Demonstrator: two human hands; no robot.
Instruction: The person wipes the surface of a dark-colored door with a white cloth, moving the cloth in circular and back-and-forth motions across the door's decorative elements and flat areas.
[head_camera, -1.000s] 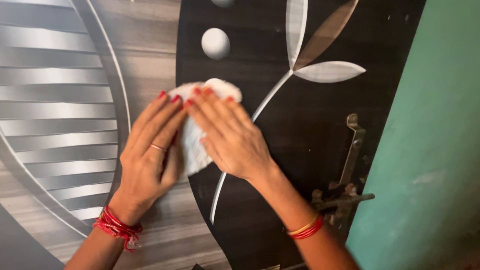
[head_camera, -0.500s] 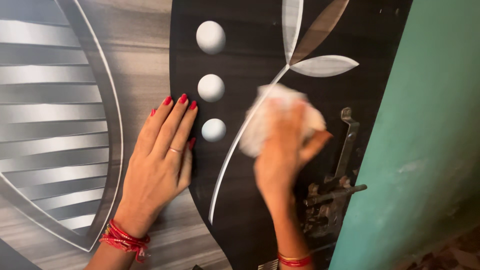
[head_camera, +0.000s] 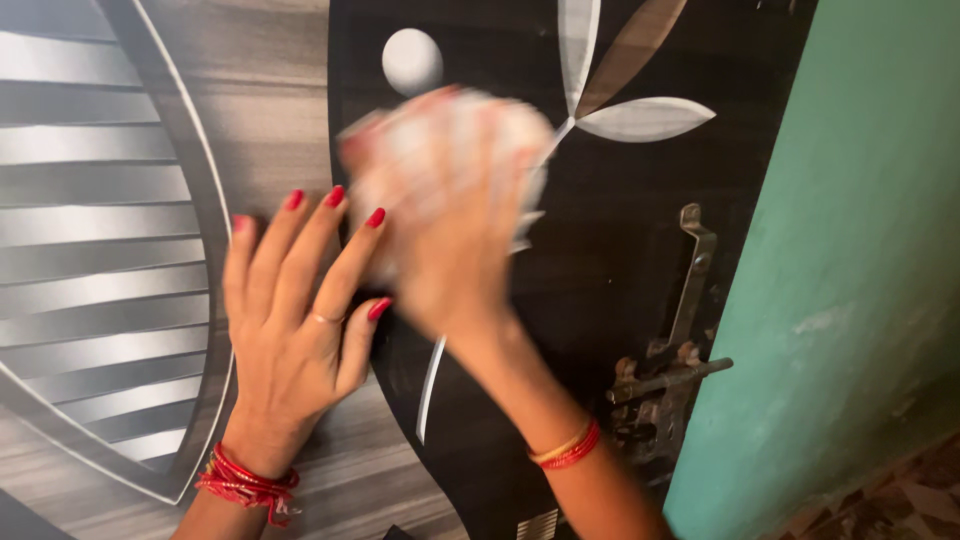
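Note:
A patterned door (head_camera: 620, 230) fills the view, dark brown with white dots, a pale leaf design and grey striped panels at the left. My right hand (head_camera: 450, 230) is blurred with motion and presses a white cloth (head_camera: 515, 135) flat against the dark part, just below a white dot (head_camera: 412, 60). My left hand (head_camera: 295, 300) rests flat on the door beside it, fingers spread, with red nails, a ring and red thread bangles at the wrist.
A rusty metal latch and bolt (head_camera: 665, 375) sit at the door's right edge, with a vertical metal hasp (head_camera: 695, 270) above. A green painted wall (head_camera: 860, 250) stands to the right. Some floor shows at the bottom right.
My right hand swept the cloth from the left out to the right near the latch, then back left and up over the white dots. My left hand stayed flat, shifting slightly left.

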